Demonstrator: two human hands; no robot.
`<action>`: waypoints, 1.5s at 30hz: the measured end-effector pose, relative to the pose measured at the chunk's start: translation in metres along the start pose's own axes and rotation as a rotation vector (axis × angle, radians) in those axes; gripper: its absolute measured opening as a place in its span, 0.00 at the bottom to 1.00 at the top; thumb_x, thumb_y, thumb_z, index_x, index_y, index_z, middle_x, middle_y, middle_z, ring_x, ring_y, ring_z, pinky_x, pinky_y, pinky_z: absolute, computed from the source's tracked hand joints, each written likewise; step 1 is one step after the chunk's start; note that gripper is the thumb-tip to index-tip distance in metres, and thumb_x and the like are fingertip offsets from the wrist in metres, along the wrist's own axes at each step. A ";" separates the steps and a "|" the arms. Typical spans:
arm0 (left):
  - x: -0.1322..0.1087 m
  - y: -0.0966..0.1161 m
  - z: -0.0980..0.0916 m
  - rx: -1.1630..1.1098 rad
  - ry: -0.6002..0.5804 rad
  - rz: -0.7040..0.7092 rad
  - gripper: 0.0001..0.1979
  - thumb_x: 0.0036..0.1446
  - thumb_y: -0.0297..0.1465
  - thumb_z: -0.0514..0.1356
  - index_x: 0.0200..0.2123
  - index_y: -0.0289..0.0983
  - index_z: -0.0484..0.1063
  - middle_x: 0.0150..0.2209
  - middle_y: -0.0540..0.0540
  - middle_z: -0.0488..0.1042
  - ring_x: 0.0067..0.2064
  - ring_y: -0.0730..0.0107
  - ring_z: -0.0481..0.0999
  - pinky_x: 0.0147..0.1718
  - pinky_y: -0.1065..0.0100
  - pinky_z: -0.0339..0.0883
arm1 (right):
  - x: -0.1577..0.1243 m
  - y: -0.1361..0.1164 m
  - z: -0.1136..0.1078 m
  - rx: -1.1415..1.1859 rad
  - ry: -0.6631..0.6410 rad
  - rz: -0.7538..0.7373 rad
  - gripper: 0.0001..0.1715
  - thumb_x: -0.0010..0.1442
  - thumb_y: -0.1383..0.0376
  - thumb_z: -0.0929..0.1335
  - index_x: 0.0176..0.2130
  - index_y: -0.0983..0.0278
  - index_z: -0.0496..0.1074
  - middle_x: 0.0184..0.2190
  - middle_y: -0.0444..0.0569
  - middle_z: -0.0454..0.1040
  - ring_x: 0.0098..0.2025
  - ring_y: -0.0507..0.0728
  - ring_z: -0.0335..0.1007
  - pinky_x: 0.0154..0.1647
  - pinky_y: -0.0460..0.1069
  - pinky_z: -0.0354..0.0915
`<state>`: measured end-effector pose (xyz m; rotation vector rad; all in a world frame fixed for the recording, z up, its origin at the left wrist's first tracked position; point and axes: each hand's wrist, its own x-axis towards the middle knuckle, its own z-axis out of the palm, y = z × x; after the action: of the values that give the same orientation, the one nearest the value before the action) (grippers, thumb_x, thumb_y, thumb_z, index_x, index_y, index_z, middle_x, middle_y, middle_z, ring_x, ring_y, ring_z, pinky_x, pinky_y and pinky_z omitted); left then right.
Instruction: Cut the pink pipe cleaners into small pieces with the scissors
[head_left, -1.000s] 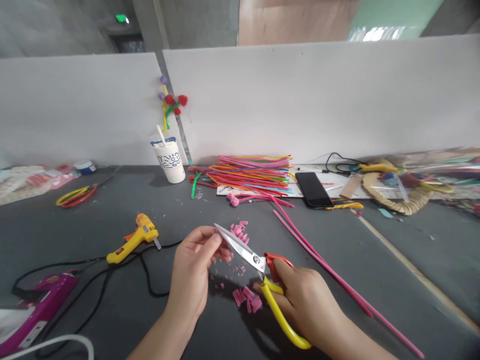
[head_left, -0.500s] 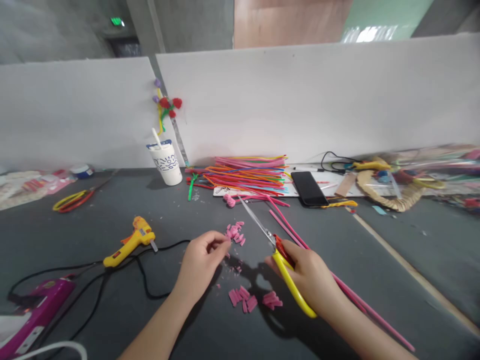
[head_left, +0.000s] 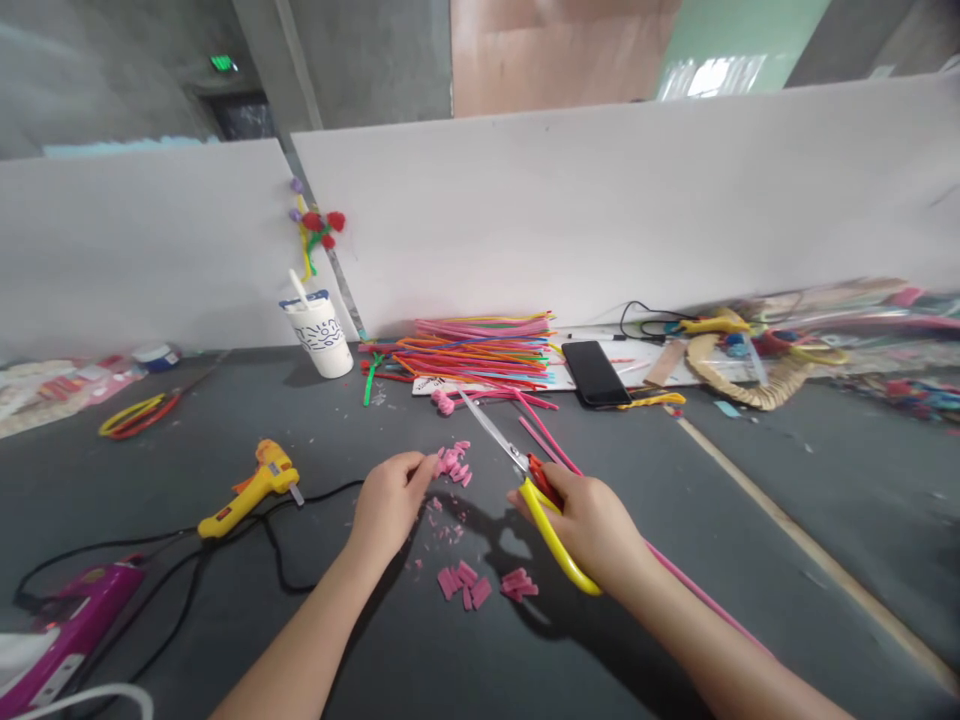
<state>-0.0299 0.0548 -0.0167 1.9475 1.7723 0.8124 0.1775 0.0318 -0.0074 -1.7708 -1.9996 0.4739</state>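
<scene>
1. The left hand (head_left: 390, 500) was stretched out low over the worktop (head_left: 750, 560), its fingers bunched narrow. Their tips were brought right up to a small heap of pink cut pieces (head_left: 452, 462); whether a piece was pinched could not be told.
2. The right hand (head_left: 592, 525) was wrapped tight around the yellow and red handles of the scissors (head_left: 517, 460).
3. The scissors were held just above the worktop, to the right of the left hand. The blades were drawn together and pointed up and away to the left, toward the bundle of coloured pipe cleaners (head_left: 480, 350).
4. Two more clusters of pink pieces (head_left: 466, 585) were seen lying nearer the person, between the forearms.
5. Long pink stems (head_left: 536, 430) were laid aslant on the worktop and were passed under the right hand.
6. A yellow glue gun (head_left: 247, 490) was set well apart to the left of the left hand, with a black cable (head_left: 281, 545) looped beside it.
7. A black phone (head_left: 595, 372) was laid flat just right of the bundle. A white cup (head_left: 319, 335) was stood to the bundle's left, against the white partition (head_left: 600, 220).
</scene>
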 end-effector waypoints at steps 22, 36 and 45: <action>0.003 -0.015 0.000 0.306 -0.044 0.037 0.08 0.48 0.26 0.52 0.20 0.37 0.66 0.25 0.49 0.66 0.27 0.70 0.66 0.27 0.70 0.54 | -0.002 -0.002 0.005 0.034 -0.022 -0.033 0.20 0.51 0.50 0.62 0.20 0.61 0.58 0.15 0.39 0.57 0.18 0.49 0.48 0.19 0.44 0.43; 0.037 0.002 -0.005 0.217 -0.092 0.074 0.12 0.52 0.30 0.50 0.26 0.37 0.72 0.25 0.47 0.73 0.29 0.68 0.71 0.28 0.71 0.58 | -0.002 0.000 0.005 0.040 -0.004 -0.067 0.19 0.51 0.51 0.62 0.21 0.62 0.58 0.15 0.39 0.58 0.18 0.49 0.49 0.19 0.44 0.43; -0.016 0.006 0.028 0.451 0.068 0.253 0.42 0.43 0.43 0.60 0.58 0.33 0.50 0.59 0.33 0.52 0.59 0.47 0.50 0.53 0.51 0.44 | -0.001 0.000 0.002 0.043 -0.008 -0.068 0.18 0.52 0.52 0.62 0.21 0.62 0.57 0.15 0.38 0.57 0.18 0.48 0.47 0.19 0.44 0.44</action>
<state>-0.0074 0.0407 -0.0368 2.5000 1.8989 0.5947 0.1767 0.0309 -0.0097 -1.6720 -2.0327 0.4994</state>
